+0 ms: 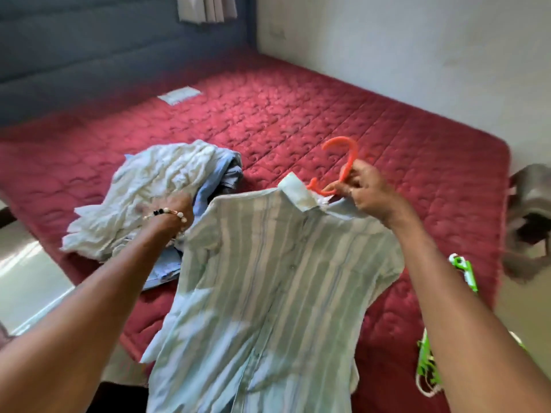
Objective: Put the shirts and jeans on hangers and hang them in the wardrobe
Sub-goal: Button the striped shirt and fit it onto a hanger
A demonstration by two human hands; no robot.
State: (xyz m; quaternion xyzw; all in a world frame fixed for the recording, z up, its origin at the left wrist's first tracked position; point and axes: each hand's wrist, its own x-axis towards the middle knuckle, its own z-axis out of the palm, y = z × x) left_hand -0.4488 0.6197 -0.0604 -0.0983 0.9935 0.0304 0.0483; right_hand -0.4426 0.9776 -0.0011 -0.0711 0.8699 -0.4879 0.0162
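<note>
No readable text

The white label [179, 94] sewn on the red mattress [298, 114] is too blurred to read; nothing else carries legible words, numbers or brands.

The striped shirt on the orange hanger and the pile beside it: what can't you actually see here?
Head view only:
- Orange plastic hanger: its arms are hidden inside the pale green striped shirt.
- Striped shirt's hem: cut off by the bottom edge.
- Left hand: fingers hidden against the crumpled white garment, grip unclear.
- Blue clothes underneath: mostly covered, number unclear.
- Green plastic hangers: partly behind the right arm.
- Wardrobe: not in view.
</note>
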